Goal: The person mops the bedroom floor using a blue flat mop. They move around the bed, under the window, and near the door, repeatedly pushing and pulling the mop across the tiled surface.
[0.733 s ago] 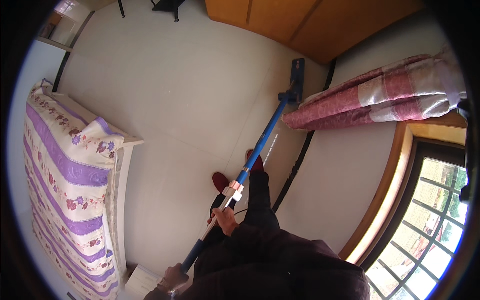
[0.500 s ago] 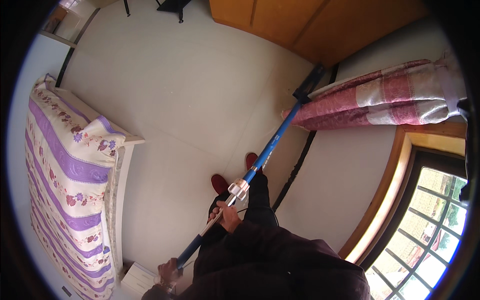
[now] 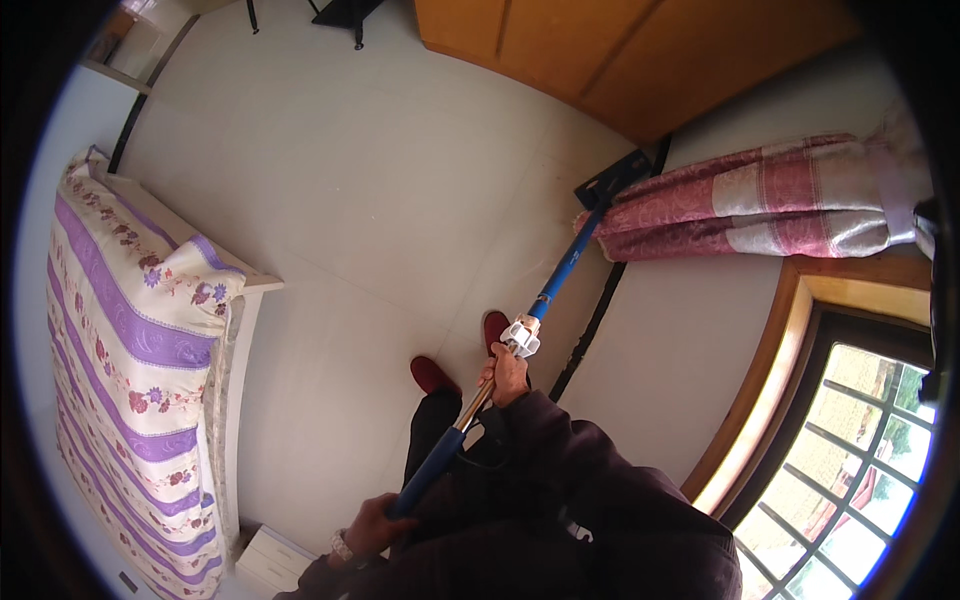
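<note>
**Two hands on a long mop, head pushed out to the curtain**

The person grips a blue-handled mop [image 3: 560,275] with both hands. The right hand [image 3: 507,375] is wrapped closed around the metal part of the shaft just below a white plastic collar [image 3: 523,335], high enough to steer the pole. The left hand [image 3: 372,525], low near the body, is closed around the blue grip at the pole's near end, likely acting as the pivot and pushing point (a wristwatch shows at that wrist).

The pole runs diagonally up and to the right, and its dark flat head [image 3: 612,180] lies on the pale tiled floor [image 3: 400,180], right at the foot of a pink and silver curtain [image 3: 760,200] and close to a wooden wardrobe [image 3: 620,50]. That long reach seems the reason for the wide spacing of the hands.

Two red slippers [image 3: 433,375] stand on the floor under the shaft. A bed with a purple-striped floral cover [image 3: 130,330] lies well apart to the left; a wood-framed window [image 3: 850,440] is at the right.
</note>
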{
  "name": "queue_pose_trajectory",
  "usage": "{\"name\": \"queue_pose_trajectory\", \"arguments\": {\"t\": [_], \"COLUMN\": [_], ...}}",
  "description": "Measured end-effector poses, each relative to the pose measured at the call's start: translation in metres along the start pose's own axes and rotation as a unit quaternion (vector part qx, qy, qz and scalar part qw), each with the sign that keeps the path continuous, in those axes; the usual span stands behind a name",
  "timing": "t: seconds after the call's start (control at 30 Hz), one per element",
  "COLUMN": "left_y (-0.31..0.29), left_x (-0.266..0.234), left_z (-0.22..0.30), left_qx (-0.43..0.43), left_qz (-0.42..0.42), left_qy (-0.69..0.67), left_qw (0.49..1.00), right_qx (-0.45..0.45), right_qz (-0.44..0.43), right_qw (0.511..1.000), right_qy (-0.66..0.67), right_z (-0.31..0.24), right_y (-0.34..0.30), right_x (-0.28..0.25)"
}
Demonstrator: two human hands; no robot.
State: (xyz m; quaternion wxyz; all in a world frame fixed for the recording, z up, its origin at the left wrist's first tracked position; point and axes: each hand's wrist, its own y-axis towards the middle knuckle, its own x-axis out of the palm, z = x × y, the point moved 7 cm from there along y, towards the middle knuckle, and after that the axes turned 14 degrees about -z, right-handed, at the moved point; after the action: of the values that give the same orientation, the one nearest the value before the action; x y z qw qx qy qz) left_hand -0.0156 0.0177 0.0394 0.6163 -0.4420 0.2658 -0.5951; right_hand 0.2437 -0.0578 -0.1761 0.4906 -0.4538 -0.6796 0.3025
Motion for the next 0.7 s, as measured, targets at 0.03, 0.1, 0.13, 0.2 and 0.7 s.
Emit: {"name": "queue_pose_trajectory", "arguments": {"t": [0.03,0.1,0.13,0.2,0.7], "left_y": [-0.004,-0.013,-0.017,-0.027,-0.100], "left_x": [0.003,0.007,0.009,0.009,0.019], "left_z": [0.005,0.003,-0.003,-0.016,-0.047], "left_qx": [0.039,0.063,0.051,0.035,-0.021], "left_qz": [0.029,0.062,0.068,0.093,0.206], "left_qy": [0.039,0.064,0.047,0.022,-0.103], "left_qw": [0.998,0.994,0.995,0.995,0.973], "right_qx": [0.015,0.062,0.052,0.052,0.146], "right_qz": [-0.014,-0.003,-0.041,-0.066,-0.213], "right_qw": [1.000,0.998,0.997,0.996,0.960], "right_qy": [-0.011,-0.031,-0.033,-0.035,-0.105], "right_z": [-0.001,0.004,0.006,0.019,0.120], "right_y": [-0.001,-0.001,0.000,0.002,-0.022], "right_x": [0.006,0.014,0.024,0.040,0.174]}}
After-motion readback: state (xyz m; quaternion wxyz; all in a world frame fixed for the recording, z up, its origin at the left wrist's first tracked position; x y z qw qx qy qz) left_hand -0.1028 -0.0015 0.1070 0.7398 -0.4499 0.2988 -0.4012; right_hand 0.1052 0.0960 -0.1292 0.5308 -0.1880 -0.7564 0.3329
